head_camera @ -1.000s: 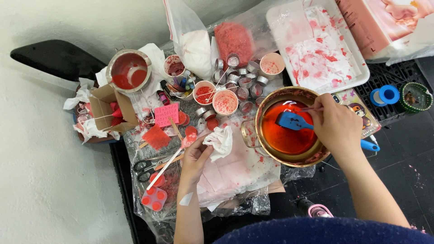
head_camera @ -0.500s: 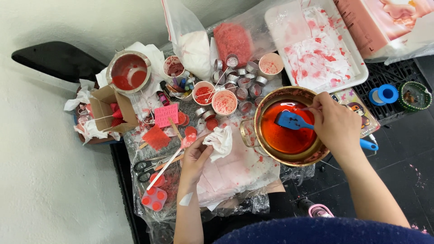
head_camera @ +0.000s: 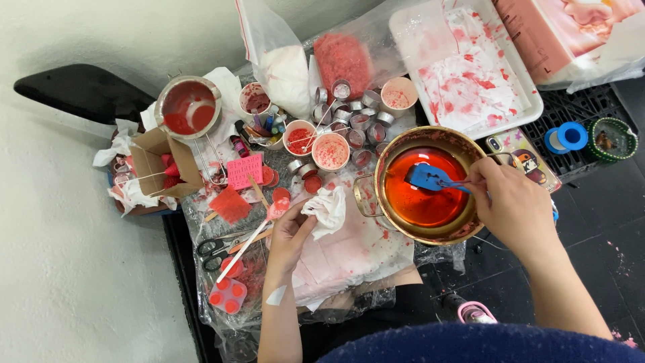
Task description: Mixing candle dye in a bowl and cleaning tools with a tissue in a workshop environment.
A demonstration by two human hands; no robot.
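Observation:
My right hand (head_camera: 514,210) grips the handle of a blue spatula (head_camera: 427,177) whose blade is dipped in clear red liquid inside a brass-coloured pot (head_camera: 395,153). My left hand (head_camera: 289,234) rests on stained paper to the pot's left. Its fingers pinch a long white stick with a red-coated tip (head_camera: 243,246). A crumpled white tissue (head_camera: 328,208) lies against the thumb side of that hand.
Behind the pot are several small metal cups (head_camera: 356,121), paper cups of red bits (head_camera: 330,152), a metal pitcher with red residue (head_camera: 188,107) and a stained white tray (head_camera: 470,74). Scissors (head_camera: 218,246), a red-filled mould (head_camera: 227,296), a cardboard box (head_camera: 158,168), a phone (head_camera: 525,158) and a blue tape roll (head_camera: 566,138) lie around.
The blue spatula has drifted slightly left in the pot. My left hand keeps its place with the stick.

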